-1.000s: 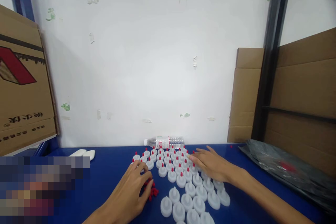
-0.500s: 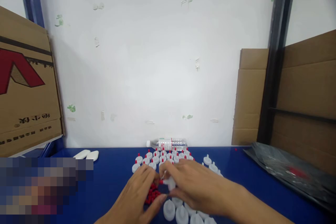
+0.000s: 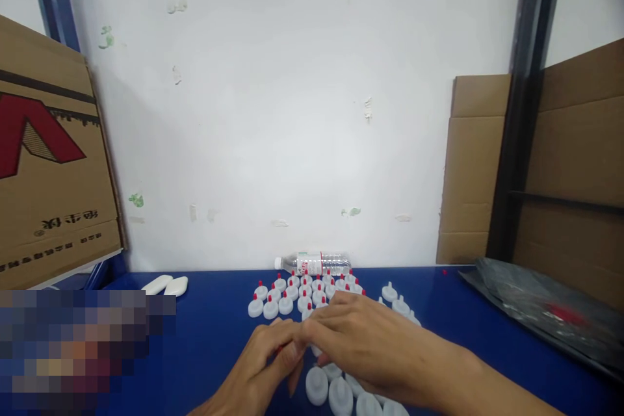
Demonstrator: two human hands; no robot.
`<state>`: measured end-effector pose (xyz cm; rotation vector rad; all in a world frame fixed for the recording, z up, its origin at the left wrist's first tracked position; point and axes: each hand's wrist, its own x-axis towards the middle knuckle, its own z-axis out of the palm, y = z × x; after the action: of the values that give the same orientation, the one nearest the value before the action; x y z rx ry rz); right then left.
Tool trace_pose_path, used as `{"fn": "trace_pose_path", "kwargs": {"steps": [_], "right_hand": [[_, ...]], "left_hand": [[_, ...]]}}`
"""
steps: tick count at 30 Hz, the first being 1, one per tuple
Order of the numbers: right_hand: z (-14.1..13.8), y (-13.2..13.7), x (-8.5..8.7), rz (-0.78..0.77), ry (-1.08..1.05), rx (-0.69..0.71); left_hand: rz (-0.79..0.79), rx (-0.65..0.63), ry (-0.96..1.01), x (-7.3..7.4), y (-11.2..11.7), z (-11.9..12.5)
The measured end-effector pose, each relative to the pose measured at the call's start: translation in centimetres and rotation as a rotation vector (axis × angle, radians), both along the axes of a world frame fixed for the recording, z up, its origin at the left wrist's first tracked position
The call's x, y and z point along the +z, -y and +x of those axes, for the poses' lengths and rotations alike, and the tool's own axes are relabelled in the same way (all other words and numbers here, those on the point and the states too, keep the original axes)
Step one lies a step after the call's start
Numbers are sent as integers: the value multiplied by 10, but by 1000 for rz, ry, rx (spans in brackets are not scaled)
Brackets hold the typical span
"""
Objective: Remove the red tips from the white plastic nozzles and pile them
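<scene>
My left hand (image 3: 266, 357) and my right hand (image 3: 363, 338) meet at the front of the blue table. The right hand is closed around a white nozzle cap (image 3: 316, 350), mostly hidden under its fingers. Pressed against the right fingertips, the left hand is also closed; a bit of a small red tip cap (image 3: 280, 350) shows between its fingers. Just below the right hand lie several white nozzle caps (image 3: 317, 386) without red tips. Beyond both hands stand several white nozzle caps with red tips (image 3: 285, 303), upright in rows.
A clear plastic bottle (image 3: 312, 263) lies against the wall behind the rows. More white caps (image 3: 400, 305) stand at the right. Two white rounded objects (image 3: 176, 286) lie at left, a dark plastic bag (image 3: 541, 312) at right. Cardboard (image 3: 53, 162) flanks the table.
My hands have drawn together, and the left fingers have closed near the nozzle's end. The white cap and the loose red tip caps, visible before, are now mostly covered. The view has shifted slightly.
</scene>
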<state>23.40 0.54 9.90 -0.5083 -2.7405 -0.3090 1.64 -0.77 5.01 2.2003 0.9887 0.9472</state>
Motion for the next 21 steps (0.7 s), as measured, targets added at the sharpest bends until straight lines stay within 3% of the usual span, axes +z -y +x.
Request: {"fn": "trace_pose_path", "kwargs": {"steps": [6,9,13,17,21], "right_hand": [[-1,-4,6,115,125,-7],[20,-30,12,141,-10,-115],[66,-71,18,59,-248,-407],[93,-81,-4,-51,-376,-466],[97,-74,-40,-131,-325,-500]], "left_hand": [[-247,-115,271,-24,-20,1],[-280,24,367,-23,-27,-9],[-87,240,232,-8,-33,-28],[70,329,20,-6,-35,-32],[145,290,-156,-14,-31,-24]]}}
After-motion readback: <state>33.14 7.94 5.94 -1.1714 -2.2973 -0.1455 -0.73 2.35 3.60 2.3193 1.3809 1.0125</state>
